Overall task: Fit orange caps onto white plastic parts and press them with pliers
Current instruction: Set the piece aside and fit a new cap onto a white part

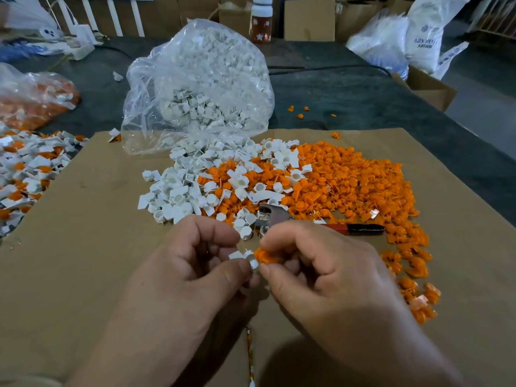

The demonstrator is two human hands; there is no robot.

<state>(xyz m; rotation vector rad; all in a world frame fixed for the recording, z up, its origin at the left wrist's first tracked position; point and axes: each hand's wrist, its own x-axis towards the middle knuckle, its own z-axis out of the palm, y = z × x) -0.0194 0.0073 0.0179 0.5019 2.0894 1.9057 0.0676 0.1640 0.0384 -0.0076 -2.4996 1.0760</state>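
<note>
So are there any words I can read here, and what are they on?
"ABS": on the white sack at the back right; the rest of its print is too blurred.
Blue print on the folded white bag beside it: too blurred to read.
The bottle shows only stars, no words.
</note>
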